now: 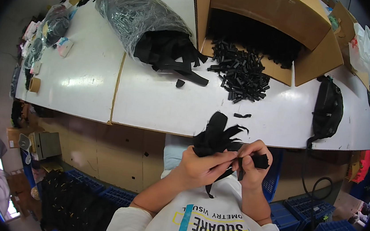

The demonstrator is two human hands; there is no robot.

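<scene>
The left hand (pixel 200 166) is closed around a bunch of black strips (pixel 214 134) at the lower centre of the frame, its thumb and forefinger pressed together by the right hand's fingertips. The right hand (pixel 253 169), just right of it, pinches a short black piece (pixel 260 161) between thumb and curled fingers; whether this joins a strip is hidden. The step in hand looks like fingertip work on 1 piece where the 2 hands meet; the next move seems to call for a steady left grip and a fine right pinch. Beyond them, 1 loose piece (pixel 242 115) lies on the table (pixel 159 108), below a pile (pixel 242 74) of small black pieces before the box (pixel 271 10) at upper right. At upper left of centre, bagged strips (pixel 169 51) poke from a plastic bag (pixel 132 12).
</scene>
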